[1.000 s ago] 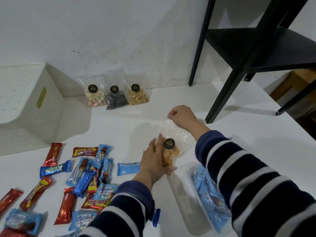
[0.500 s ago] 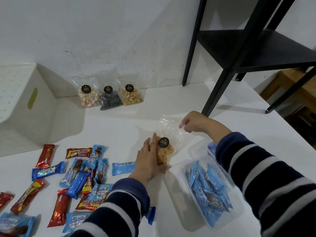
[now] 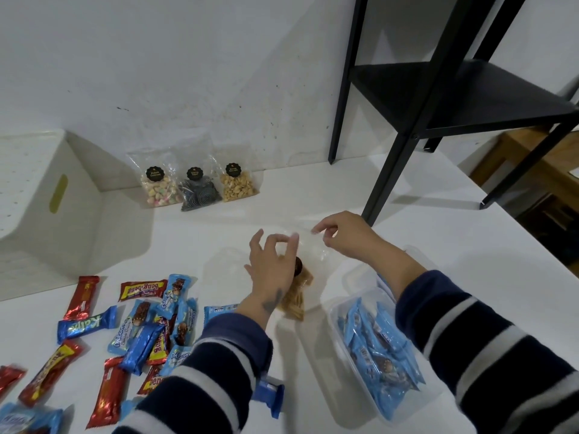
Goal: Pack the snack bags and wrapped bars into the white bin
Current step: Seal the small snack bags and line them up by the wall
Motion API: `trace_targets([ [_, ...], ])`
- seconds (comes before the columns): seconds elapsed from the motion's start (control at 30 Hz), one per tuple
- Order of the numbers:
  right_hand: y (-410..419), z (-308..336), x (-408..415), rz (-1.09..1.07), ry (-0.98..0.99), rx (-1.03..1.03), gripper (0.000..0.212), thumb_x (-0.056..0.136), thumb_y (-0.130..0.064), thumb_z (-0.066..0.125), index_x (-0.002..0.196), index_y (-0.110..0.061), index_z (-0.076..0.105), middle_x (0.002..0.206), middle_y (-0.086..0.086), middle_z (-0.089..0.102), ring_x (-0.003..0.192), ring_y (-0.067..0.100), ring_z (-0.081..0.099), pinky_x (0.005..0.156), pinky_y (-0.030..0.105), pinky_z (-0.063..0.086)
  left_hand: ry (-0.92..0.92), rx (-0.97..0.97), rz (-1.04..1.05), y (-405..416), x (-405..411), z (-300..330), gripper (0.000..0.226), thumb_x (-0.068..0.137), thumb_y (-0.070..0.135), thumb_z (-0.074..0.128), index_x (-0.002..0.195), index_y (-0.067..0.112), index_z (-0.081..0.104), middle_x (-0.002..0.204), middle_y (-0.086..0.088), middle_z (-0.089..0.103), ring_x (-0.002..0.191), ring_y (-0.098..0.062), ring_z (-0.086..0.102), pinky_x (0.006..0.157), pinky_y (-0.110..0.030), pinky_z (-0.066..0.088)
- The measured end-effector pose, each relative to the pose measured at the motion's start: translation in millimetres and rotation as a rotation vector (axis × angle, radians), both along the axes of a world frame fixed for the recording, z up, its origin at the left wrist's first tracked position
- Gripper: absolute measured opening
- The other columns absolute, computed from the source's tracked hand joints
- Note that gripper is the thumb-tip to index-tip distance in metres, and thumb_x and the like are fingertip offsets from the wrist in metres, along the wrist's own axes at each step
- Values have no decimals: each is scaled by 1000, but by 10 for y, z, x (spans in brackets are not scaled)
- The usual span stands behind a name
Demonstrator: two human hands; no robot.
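A clear snack bag of yellow crackers with a black round sticker stands on the white table between my hands. My left hand is in front of it and pinches the bag's clear top edge with thumb and forefinger. My right hand pinches the same top edge from the right. The white bin with a yellow handle slot sits at the far left. Three more snack bags lean on the wall: marshmallows, black sweets and peanuts. Several wrapped bars lie scattered at the front left.
A clear plastic container holding blue wrapped bars lies at the front right, under my right forearm. A black metal shelf stands on the table at the back right, its leg just behind my right hand. The table edge runs along the right.
My left hand has left the side of the cracker bag and risen to pinch its top edge. My right hand still holds the top, and the bag stands more upright.
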State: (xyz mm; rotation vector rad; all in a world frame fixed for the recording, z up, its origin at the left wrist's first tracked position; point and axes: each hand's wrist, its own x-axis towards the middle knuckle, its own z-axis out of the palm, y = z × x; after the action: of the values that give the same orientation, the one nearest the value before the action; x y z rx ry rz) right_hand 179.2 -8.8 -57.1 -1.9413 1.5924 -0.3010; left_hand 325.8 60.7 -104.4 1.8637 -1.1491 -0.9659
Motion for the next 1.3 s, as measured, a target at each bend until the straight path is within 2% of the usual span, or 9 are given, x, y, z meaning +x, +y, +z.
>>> trace_targets([
  [0.17,122,24,46,14,-89,25,30,88,-5,54,105,-24,72,95,-6,61,86,11,56,60,12,39,269,-18,104,-228,-43,120,29,80,61,54,78,34,62,118,6,61,112,-19,55,108,-51,33],
  [0.37,150,2,83,-121,-241,53,18,90,-27,61,92,-15,74,85,-8,67,86,13,61,67,19,43,287,-129,51,-181,-76,135,16,91,32,61,85,17,66,89,11,62,91,-11,56,81,-22,37],
  [0.53,75,-63,184,-237,-178,61,26,91,-17,53,71,-29,64,79,-9,63,84,20,67,76,34,56,228,-172,20,-196,-56,44,18,89,30,62,72,34,62,107,2,65,113,-19,55,101,-37,43],
  [0.67,-2,-67,235,-211,-203,44,21,92,-21,54,75,-29,62,81,-10,59,84,19,63,69,29,49,94,-172,-124,-65,66,-58,23,87,27,66,107,26,55,127,6,43,114,-8,43,96,-22,35],
  [0.77,-30,-54,220,-227,-252,16,12,94,-26,54,88,-25,63,92,-5,59,88,19,59,66,25,44,46,-100,-251,114,178,-199,66,80,20,75,135,28,38,131,11,28,114,-3,36,96,-17,30],
  [0.87,88,-119,239,-259,-354,19,25,95,-28,54,120,-29,51,128,3,37,96,15,48,82,22,39,19,-86,-220,160,229,-339,71,82,12,72,139,32,34,135,9,33,114,-5,41,91,-17,33],
  [0.97,281,-302,320,-243,-353,161,46,91,-15,60,126,-38,42,141,3,16,84,18,53,66,15,45,-20,-87,-175,100,249,-402,68,84,12,69,139,32,35,139,3,36,114,-8,45,87,-19,35],
  [1.17,258,-615,520,-304,-403,252,57,85,-1,57,128,-37,48,106,3,47,85,20,53,76,34,51,-96,-45,-141,0,384,-476,65,92,43,53,147,26,22,145,1,38,126,-22,46,105,-40,39],
  [1.3,11,-620,453,-262,-384,235,64,86,4,58,134,-37,44,113,5,46,92,17,51,77,25,47,-501,177,-235,-230,712,-525,64,97,49,33,152,22,12,161,-4,8,148,-26,5,118,-47,11],
])
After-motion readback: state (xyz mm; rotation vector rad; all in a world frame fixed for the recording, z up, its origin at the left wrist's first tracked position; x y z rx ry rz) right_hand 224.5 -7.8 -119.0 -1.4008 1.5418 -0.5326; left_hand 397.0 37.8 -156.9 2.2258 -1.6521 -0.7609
